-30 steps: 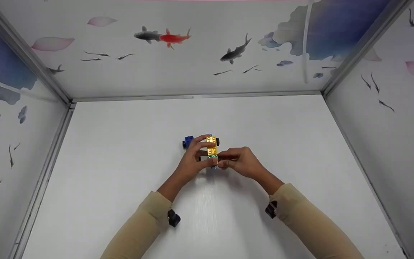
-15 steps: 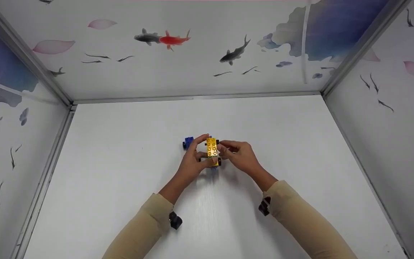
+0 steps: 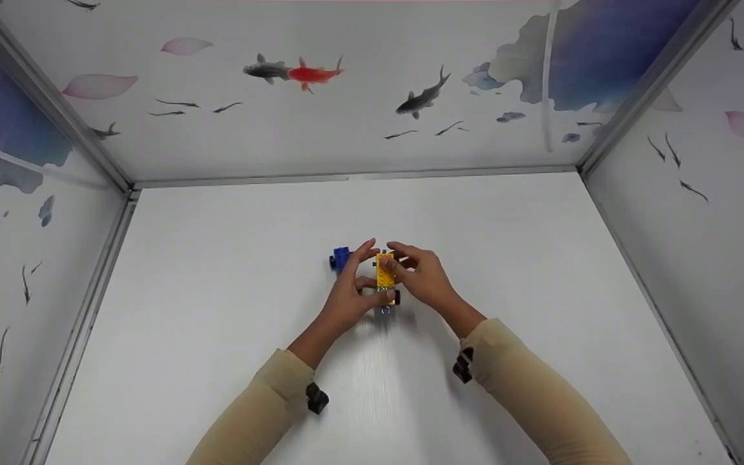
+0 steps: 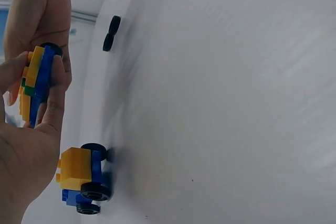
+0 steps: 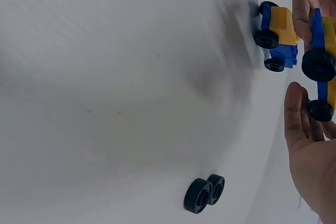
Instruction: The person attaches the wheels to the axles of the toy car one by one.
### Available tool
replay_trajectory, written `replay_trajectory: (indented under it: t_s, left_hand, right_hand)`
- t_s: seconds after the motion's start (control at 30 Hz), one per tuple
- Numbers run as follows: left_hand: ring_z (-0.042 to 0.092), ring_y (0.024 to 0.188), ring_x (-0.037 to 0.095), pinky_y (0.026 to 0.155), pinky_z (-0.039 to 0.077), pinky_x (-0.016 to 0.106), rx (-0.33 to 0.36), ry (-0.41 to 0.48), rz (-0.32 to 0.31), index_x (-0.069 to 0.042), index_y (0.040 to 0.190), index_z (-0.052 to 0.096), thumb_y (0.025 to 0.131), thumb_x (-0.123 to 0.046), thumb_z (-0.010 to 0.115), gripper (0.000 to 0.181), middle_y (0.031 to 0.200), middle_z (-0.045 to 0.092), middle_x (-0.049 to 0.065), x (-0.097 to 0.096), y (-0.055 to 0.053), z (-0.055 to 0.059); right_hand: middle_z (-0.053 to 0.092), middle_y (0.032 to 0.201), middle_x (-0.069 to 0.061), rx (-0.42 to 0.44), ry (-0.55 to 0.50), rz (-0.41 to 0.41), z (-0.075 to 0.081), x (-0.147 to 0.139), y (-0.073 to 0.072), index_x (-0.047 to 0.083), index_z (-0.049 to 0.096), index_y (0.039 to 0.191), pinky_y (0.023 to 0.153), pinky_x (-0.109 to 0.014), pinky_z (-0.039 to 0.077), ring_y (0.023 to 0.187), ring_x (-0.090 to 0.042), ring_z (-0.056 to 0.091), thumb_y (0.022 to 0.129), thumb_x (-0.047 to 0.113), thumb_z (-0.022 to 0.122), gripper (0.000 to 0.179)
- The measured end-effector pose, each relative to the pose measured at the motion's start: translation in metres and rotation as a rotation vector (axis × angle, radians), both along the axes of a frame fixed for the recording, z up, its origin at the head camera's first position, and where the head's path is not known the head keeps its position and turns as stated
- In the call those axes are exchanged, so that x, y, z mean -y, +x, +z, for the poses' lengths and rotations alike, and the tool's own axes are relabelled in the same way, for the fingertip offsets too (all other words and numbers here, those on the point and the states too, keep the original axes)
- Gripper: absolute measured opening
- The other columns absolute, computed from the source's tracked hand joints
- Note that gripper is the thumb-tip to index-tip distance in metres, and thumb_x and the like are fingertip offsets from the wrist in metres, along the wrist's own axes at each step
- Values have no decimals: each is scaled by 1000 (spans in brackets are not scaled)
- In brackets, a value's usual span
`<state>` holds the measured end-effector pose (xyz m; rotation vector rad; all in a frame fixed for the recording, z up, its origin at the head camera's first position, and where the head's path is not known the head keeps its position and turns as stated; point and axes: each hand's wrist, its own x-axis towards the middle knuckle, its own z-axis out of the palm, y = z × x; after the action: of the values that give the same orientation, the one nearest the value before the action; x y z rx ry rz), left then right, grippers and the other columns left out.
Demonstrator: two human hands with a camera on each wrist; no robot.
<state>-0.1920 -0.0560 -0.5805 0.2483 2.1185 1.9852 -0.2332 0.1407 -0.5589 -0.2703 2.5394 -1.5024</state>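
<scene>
A yellow and blue toy-brick car, with a strip of green in it and black wheels, is raised between both hands. My left hand holds it from the left, thumb at the near end. My right hand grips its far end, with the thumb over the yellow studs. One black wheel shows at the near right. In the right wrist view, two wheels line the side of the held car; fingers of the right hand curl behind the lower one.
A second yellow and blue brick vehicle stands on the white table behind the left hand; only its blue end shows from the head. Two loose black wheels lie on the table near the right hand. Printed wall panels enclose the table.
My right hand has moved from the car's near end to its far end, uncovering the near right wheel. The car has shifted slightly right and nearer, with the left hand still holding it.
</scene>
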Motion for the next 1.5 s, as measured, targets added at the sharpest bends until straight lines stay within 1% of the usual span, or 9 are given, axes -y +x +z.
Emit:
replay_trajectory:
  t_s: [0.27,0.57,0.83,1.0,1.07,1.17,1.33,1.43,1.5]
  left_hand:
    - [76,120,26,101,66,40,9,-20,-6,-54,171,26,94,-25,91,105,179,35,-3,-2,2,2]
    - [76,115,25,97,66,35,21,-37,18,-43,174,28,96,-20,87,100,179,30,5,0,1,4]
    - [76,112,23,93,65,32,41,-28,35,-37,172,35,99,-18,83,89,175,30,11,3,-4,6]
    - [71,104,24,86,61,27,29,13,39,-34,170,39,102,-18,80,81,173,29,16,4,-5,8]
    - [70,109,26,88,61,27,30,11,48,-34,169,40,103,-20,80,79,172,30,16,4,-6,9]
    - [68,124,33,100,63,34,39,-10,75,-35,167,42,103,-25,81,76,170,32,14,3,-6,11]
    - [46,155,43,122,53,49,41,-49,131,-34,164,46,101,-27,82,73,167,37,11,1,-9,13]
    - [36,161,43,123,52,50,42,-46,149,-32,163,47,100,-25,82,72,166,37,11,-1,-10,13]
    - [39,159,41,120,54,47,50,-27,153,-31,163,48,100,-24,82,71,166,37,11,-1,-10,14]
  right_hand:
    - [76,129,-15,2,-27,-5,0,-2,1,11,69,151,90,-34,68,112,-30,75,110,28,71,45]
    - [78,127,-14,-17,31,-30,0,-12,1,9,69,150,100,-47,65,116,-33,74,109,39,70,51]
    - [83,119,-10,22,1,-31,4,-24,5,10,70,149,89,-29,62,105,-23,75,108,38,72,49]
    - [84,112,-9,35,-35,0,6,-30,9,10,74,144,91,-34,63,101,-20,75,107,38,74,47]
    - [84,110,-9,52,-46,11,7,-32,11,11,77,140,94,-42,65,99,-20,75,106,38,75,44]
    - [83,115,-8,88,-68,29,8,-34,14,12,79,135,100,-50,65,101,-20,79,106,37,76,39]
    - [83,117,-7,129,-74,43,8,-36,18,12,81,131,98,-42,65,100,-19,80,106,37,76,36]
    - [84,109,-6,129,-59,43,7,-36,21,11,82,126,92,-41,63,95,-18,75,105,40,77,36]
    - [83,105,-6,131,-50,42,7,-36,22,11,83,122,90,-44,62,92,-19,71,104,41,78,35]
